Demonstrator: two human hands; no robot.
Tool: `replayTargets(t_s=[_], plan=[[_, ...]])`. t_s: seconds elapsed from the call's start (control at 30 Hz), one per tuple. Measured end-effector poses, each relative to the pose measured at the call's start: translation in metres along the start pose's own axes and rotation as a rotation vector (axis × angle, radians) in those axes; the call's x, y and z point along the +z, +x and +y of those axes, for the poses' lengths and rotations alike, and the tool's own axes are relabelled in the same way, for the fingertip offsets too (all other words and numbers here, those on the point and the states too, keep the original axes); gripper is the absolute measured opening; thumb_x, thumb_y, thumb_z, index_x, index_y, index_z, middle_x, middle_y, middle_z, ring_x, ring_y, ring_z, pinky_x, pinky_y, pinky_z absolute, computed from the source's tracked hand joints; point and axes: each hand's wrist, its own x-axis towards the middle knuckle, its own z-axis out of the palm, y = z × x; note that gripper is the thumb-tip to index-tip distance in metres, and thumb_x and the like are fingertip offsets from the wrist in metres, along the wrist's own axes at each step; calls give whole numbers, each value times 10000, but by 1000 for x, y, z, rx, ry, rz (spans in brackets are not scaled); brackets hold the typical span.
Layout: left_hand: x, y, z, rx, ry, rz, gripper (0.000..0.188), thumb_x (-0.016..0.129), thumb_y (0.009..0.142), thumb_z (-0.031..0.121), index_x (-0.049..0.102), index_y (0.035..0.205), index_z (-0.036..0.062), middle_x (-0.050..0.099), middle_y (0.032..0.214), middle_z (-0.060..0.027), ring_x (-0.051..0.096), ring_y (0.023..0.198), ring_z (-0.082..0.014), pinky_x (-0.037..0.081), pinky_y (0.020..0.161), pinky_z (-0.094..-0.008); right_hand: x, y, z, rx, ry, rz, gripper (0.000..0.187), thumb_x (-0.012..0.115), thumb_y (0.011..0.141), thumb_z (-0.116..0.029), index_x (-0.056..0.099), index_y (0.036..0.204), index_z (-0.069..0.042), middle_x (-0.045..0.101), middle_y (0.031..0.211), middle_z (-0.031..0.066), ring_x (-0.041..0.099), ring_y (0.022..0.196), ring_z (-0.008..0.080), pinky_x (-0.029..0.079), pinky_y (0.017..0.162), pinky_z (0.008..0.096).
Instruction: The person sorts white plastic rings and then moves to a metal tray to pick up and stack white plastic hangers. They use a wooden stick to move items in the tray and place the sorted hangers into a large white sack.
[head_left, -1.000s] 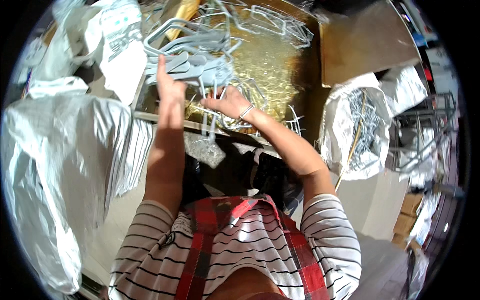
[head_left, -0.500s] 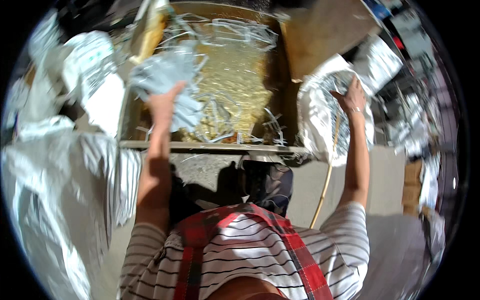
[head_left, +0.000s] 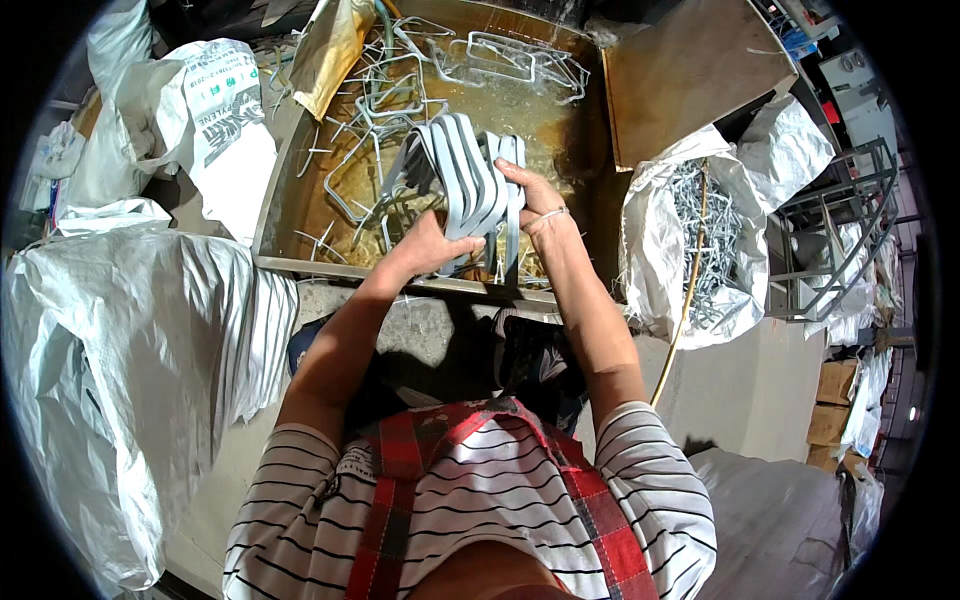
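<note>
Above the near edge of a metal tank, both hands hold a stack of light-grey plastic frames. My left hand grips the stack's lower left, its thumb across the strips. On the other side my right hand closes round the right-hand strips. The frames are rounded loops nested side by side. Below them, shallow yellowish water covers the tank floor. More loose grey frames lie at the tank's left, and others at its far side.
A white woven sack full of grey plastic scraps stands right of the tank, with a thin bamboo stick leaning in it. A brown board slants over the tank's far right corner. White sacks crowd the left. A metal rack stands farther right.
My left hand has brought the grey stack rightward and nearer. My right hand has left the scrap sack and taken hold of the stack's right side.
</note>
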Motion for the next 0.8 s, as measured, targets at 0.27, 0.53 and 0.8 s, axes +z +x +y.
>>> replayTargets(t_s=[0.27,0.53,0.8], plan=[[-9,4,10,-120,-109,-53,371,708,732,115,600,1072,14,632,1007,-56,568,925,-131,438,848,-289,-8,-11,-2,-103,57,-25,200,629,798,-104,565,945,14,625,805,127,619,716,216,525,681,332],[-36,21,5,-110,-491,673,146,587,820,27,550,915,-77,621,784,-136,634,632,-214,510,559,-279,-18,-39,-21,-251,-8,-55,225,638,759,-45,539,947,30,608,794,145,617,675,249,538,617,342],[-79,13,-8,-343,-1019,267,780,621,569,719,561,927,29,581,813,-67,535,581,-125,469,531,-286,60,-79,12,-307,-1103,-111,437,803,555,-49,584,933,-66,609,789,16,578,721,102,494,675,264]])
